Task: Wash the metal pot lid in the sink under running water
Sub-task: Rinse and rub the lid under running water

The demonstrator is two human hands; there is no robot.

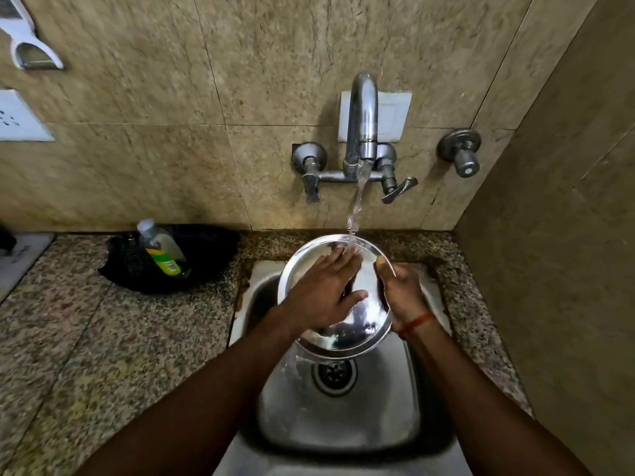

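A round shiny metal pot lid [357,329] is held tilted above the steel sink [343,417]. My right hand [403,297] grips its right rim, thumb on the upper edge. My left hand [326,290] lies flat on the lid's inner face, fingers spread and pointing toward the far rim. Water [359,201] runs from the wall tap [362,121] and lands on the lid's far edge at my left fingertips.
The drain [334,374] lies just below the lid. A soap bottle [161,249] leans in a black bowl [206,255] on the granite counter [103,338] to the left. Tap handles [398,190] stick out of the tiled wall; a side wall [567,269] closes the right.
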